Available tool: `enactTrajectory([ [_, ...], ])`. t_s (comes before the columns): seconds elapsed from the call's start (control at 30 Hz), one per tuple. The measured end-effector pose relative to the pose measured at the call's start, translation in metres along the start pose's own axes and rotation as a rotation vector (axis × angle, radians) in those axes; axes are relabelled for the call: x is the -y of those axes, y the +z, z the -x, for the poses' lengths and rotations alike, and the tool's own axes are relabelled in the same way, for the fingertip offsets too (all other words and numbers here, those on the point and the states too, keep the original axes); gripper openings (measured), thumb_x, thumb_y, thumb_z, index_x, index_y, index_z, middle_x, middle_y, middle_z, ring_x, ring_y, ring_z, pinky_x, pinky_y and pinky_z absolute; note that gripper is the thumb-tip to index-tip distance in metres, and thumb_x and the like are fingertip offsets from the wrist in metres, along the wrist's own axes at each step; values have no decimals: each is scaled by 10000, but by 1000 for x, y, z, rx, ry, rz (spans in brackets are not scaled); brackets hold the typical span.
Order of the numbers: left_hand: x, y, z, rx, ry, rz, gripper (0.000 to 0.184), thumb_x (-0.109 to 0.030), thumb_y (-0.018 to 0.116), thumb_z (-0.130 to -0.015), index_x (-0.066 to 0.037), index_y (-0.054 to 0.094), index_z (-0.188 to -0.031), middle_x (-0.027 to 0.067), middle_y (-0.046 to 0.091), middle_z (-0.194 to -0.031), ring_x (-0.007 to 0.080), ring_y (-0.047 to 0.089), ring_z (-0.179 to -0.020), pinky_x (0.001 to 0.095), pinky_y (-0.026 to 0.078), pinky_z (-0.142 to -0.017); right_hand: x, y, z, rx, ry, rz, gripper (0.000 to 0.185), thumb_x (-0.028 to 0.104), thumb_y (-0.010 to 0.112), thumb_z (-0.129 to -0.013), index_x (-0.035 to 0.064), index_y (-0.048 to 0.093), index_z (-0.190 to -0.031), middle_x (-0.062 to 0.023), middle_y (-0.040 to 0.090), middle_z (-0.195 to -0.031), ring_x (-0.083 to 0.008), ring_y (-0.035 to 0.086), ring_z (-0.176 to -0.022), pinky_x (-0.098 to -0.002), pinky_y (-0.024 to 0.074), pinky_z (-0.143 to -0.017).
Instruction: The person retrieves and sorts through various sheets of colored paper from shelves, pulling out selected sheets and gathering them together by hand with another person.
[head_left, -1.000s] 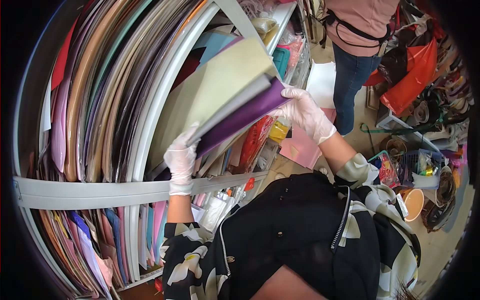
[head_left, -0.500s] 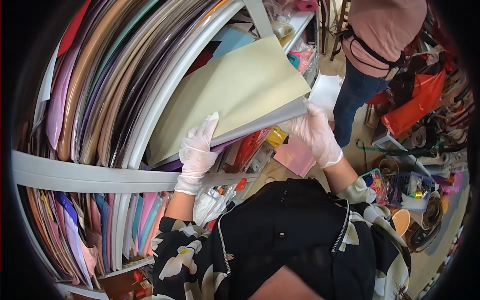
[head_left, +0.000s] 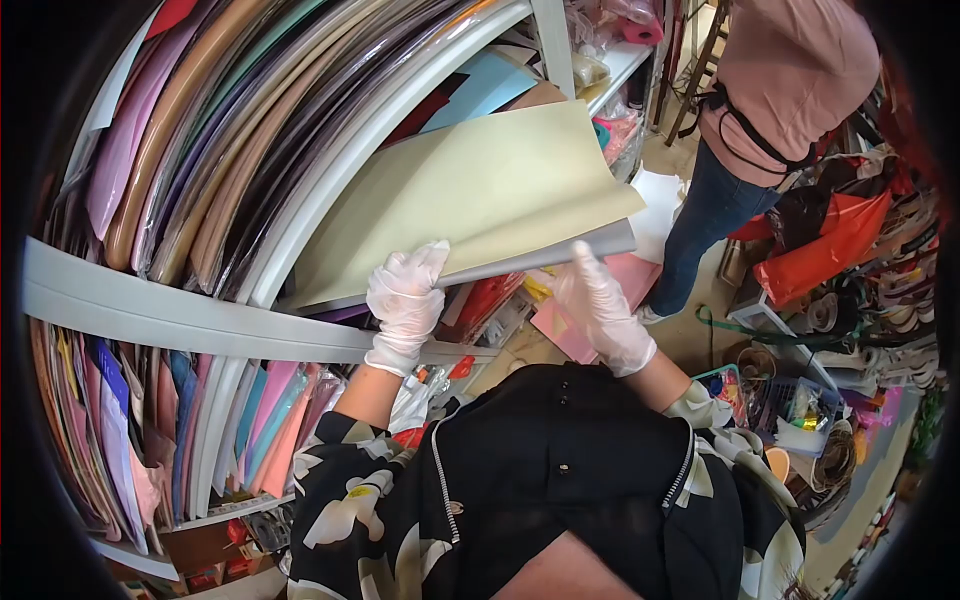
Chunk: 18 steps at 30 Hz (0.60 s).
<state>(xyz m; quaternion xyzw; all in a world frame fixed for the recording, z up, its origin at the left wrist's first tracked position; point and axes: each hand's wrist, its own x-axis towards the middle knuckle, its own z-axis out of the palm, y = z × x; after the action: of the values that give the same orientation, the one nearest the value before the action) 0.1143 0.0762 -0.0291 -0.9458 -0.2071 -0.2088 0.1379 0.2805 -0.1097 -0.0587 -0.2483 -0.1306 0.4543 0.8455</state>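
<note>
My left hand (head_left: pixel 405 305), in a white glove, is closed on the lower edge of a large cream sheet (head_left: pixel 480 180), with its fingertips on the sheet's face. A grey sheet (head_left: pixel 600 241) lies under the cream one and shows along its lower right edge. My right hand (head_left: pixel 600 310), gloved too, is just below the right end of the sheets with its fingers apart, and part of it is blurred. The sheets lean on the shelf opening, over blue paper (head_left: pixel 480 88) and dark red paper.
Curved racks of upright coloured sheets (head_left: pixel 210 150) fill the left, with a grey shelf rail (head_left: pixel 180 310) across them. A person in a pink top (head_left: pixel 790 80) stands at upper right. Red wrapping (head_left: pixel 825 250), a blue basket (head_left: pixel 785 410) and pink sheets (head_left: pixel 565 330) lie on the right.
The cream sheet has come down over the grey and purple sheets, and the purple is now mostly hidden. My right hand has let go of the sheets' right end and moved lower.
</note>
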Motion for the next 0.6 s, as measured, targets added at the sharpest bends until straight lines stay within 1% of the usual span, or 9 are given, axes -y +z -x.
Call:
enactTrajectory([
  [0.07,-8,-4,-1,-11,21,7,548,-58,615,-605,-238,665,-1120,-48,693,-1114,247,635,-840,403,529,-675,-5,9,0,-48,84,33,553,295,654,-952,26,429,-1380,-64,522,-1338,-194,492,-1260,-456,403,-1084],
  [0.17,-18,-6,0,-20,44,24,517,-73,620,-623,-219,659,-1117,-53,689,-1110,243,638,-822,395,529,-641,-19,20,-4,-92,171,38,545,294,655,-951,15,443,-1368,-73,529,-1329,-199,506,-1239,-458,413,-1077],
  [0.2,-20,-5,0,-23,48,31,509,-77,622,-629,-213,657,-1118,-55,687,-1112,241,638,-816,391,529,-631,-20,27,-4,-116,144,-19,444,206,606,-973,0,459,-1338,-101,535,-1307,-232,532,-1210,-482,427,-1070],
  [0.3,-21,-3,2,-22,64,31,502,-86,625,-648,-206,651,-1135,-59,679,-1135,236,639,-797,384,530,-618,-36,2,-15,-133,105,-82,354,108,533,-980,-25,466,-1300,-136,541,-1275,-278,549,-1192,-513,439,-1061],
  [0.4,-22,-9,3,9,64,61,522,-75,624,-656,-204,639,-1161,-48,669,-1166,230,641,-826,388,532,-649,-31,10,-10,-208,95,-98,319,45,484,-968,-51,461,-1271,-165,541,-1251,-310,558,-1179,-541,451,-1044],
  [0.5,-9,-15,6,63,20,115,582,-56,620,-657,-195,616,-1222,-20,655,-1205,234,639,-917,387,530,-738,-23,11,-6,-228,89,-89,344,61,475,-976,-69,437,-1292,-180,531,-1278,-320,547,-1198,-537,438,-1057],
  [0.6,13,-13,16,84,8,38,639,-40,621,-651,-183,592,-1273,5,633,-1254,243,620,-1018,388,510,-828,-10,2,-3,-173,99,-82,374,70,465,-977,-83,414,-1314,-194,517,-1309,-329,532,-1222,-525,413,-1084],
])
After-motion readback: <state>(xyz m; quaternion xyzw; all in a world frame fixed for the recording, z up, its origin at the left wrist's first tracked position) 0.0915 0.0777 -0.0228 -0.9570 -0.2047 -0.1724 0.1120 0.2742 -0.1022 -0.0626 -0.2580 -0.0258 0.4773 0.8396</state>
